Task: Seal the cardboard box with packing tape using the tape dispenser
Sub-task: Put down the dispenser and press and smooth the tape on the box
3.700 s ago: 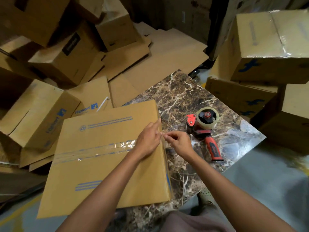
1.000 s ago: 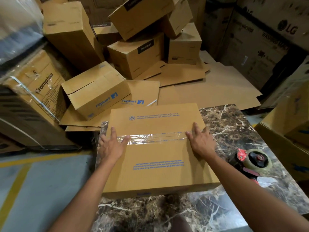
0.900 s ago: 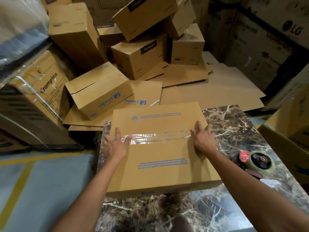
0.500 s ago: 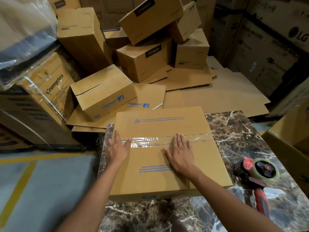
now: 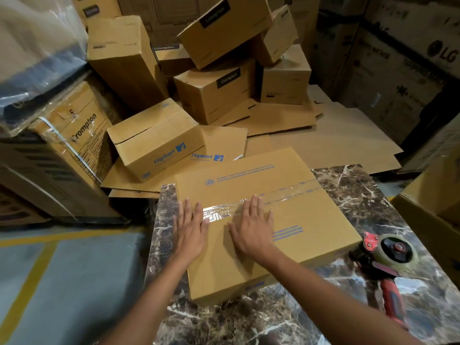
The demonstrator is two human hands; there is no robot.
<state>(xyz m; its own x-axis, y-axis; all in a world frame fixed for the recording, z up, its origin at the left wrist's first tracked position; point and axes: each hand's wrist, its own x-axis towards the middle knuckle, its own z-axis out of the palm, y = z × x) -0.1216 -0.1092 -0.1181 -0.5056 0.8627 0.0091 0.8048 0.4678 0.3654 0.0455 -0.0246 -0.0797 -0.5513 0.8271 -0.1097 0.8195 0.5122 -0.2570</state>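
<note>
place: warehouse | evidence: stacked cartons (image 5: 216, 93), flattened cardboard (image 5: 331, 143), yellow floor lines (image 5: 27, 290)

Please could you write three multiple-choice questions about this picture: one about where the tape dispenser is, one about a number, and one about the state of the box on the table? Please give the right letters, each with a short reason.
1. Where is the red-handled tape dispenser?
A. on the brown marble table, to the right of the flat brown cardboard box
B. on top of the box
C. held in a hand

2. How many hands lie on the top of the box?
A. none
B. one
C. two

3. What is the state of the seam on the top of the box?
A. open, with the flaps standing up
B. shut under a strip of clear tape
C. shut with black tape

Answers:
1 A: it lies on the marble beside the box, with no hand on it.
2 C: the left hand and the right hand both rest flat on the top.
3 B: a glossy clear strip runs across the top.
</note>
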